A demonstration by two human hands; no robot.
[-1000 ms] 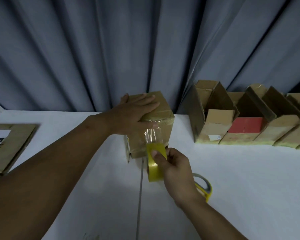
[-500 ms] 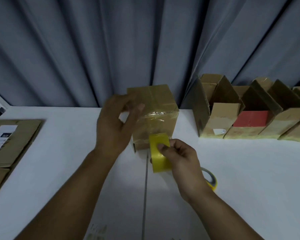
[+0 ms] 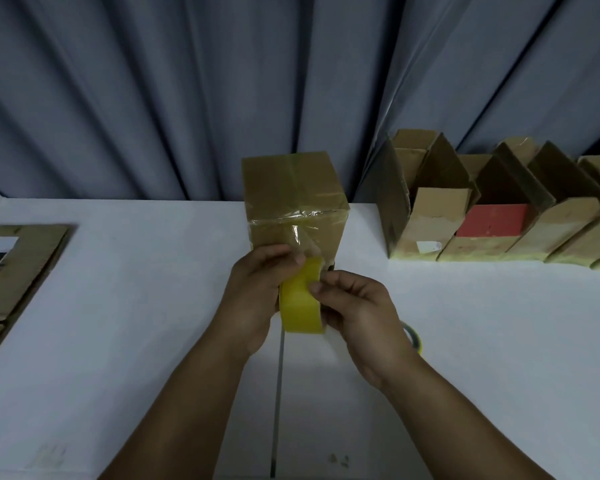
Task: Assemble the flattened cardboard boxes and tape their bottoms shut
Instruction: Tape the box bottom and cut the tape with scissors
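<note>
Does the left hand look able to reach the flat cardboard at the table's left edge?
Probably yes: only bare table lies between left hand and flat cardboard, though it holds the tape roll.

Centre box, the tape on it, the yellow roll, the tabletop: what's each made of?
Box: brown cardboard, matte; folded seams show.
Tape strip on it: clear plastic film, glossy; its wrinkles catch light.
Tape roll: likely the same film wound thick, yellowish, with a smooth sheen.
Table: white, smooth, slightly reflective; laminate or painted board, cannot tell.
</note>
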